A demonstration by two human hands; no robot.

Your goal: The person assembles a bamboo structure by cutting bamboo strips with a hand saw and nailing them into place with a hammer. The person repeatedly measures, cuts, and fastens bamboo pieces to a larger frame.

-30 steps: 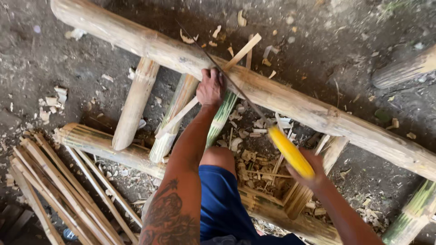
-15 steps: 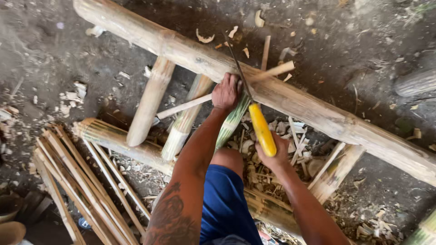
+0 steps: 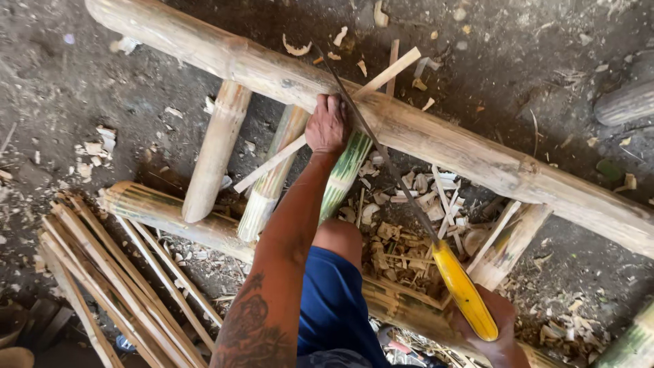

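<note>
My left hand presses down on a thin bamboo strip where it lies across a long, thick bamboo pole. My right hand grips the yellow handle of a hand saw. Its narrow blade slants up across the pole, just right of my left hand. Shorter bamboo rungs run from this pole down to a second pole nearer to me. A striped green bamboo piece lies under my left wrist.
A bundle of split bamboo strips lies at the lower left. Wood chips and offcuts litter the dirt ground between the poles. Another bamboo piece lies at the right edge. My knee in blue shorts is below.
The saw has been drawn back toward me: my right hand with the yellow handle has moved down and right. My left hand has stayed on the strip.
</note>
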